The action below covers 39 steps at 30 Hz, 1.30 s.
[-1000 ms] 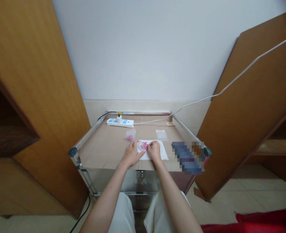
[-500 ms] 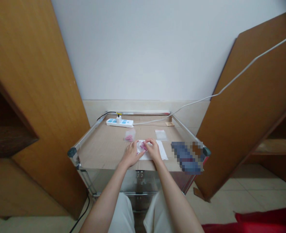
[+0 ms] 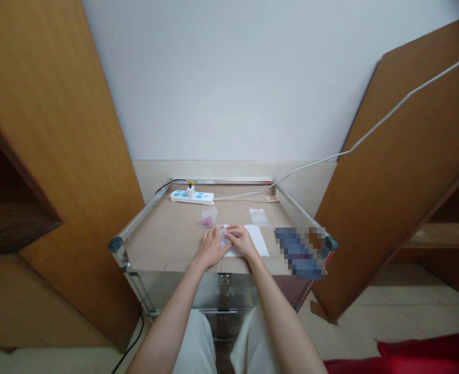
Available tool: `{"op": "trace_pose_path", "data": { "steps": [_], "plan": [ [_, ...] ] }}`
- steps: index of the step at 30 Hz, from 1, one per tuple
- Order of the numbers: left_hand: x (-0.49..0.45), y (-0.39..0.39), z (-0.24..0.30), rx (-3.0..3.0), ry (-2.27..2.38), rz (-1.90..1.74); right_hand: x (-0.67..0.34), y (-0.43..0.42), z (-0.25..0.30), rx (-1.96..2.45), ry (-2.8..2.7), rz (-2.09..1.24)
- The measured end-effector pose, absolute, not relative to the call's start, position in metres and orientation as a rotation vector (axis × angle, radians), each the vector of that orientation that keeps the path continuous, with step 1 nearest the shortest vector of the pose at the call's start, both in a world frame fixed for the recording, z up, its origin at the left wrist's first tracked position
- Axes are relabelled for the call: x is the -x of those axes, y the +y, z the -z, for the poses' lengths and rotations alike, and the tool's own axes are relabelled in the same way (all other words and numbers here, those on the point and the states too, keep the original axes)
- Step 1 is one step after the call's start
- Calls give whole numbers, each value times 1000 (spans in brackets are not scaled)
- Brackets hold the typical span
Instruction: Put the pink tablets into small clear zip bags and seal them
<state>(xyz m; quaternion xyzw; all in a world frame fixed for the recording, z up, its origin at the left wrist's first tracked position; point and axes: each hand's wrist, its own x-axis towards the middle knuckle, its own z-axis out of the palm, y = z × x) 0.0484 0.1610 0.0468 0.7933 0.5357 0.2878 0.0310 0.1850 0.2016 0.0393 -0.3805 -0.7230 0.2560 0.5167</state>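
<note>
Since the earlier views, my right hand (image 3: 240, 240) has shifted leftward over the white sheet (image 3: 258, 241), bringing its fingertips close to my left hand (image 3: 210, 246) at the sheet's left part. The pink beads (image 3: 225, 240), previously plain there, are largely covered; at this size I cannot confirm whether my fingertips grip any. More of the sheet's right part shows.

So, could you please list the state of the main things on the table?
Middle bag: partly covered; can't tell if sealed.
Left bag: lying flat, pink pieces inside.
Right bag: lying flat, no pink pieces visible.
White sheet: spread flat, partly covered.
Power strip: one socket filled, power unclear.
White plug: pushed in.
White cord: attached to power strip.
Dark item: pixelated, can't tell.
</note>
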Motion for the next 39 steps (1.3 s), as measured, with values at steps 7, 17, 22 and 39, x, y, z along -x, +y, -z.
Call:
{"op": "trace_pose_path", "data": {
  "steps": [7, 17, 22, 39],
  "plan": [
    [-48, 162, -46, -2412, 1676, -862, -185, 196, -46, 893, -1781, -636],
    [-48, 163, -45, -2383, 1675, -900, -185, 194, -47, 926, -1732, -585],
    [-49, 161, -47, -2367, 1675, -918, -190, 195, -45, 1162, -1719, -306],
    [-48, 162, -45, -2327, 1710, -917, -200, 190, -42, 1517, -1928, -61]
  ]
}}
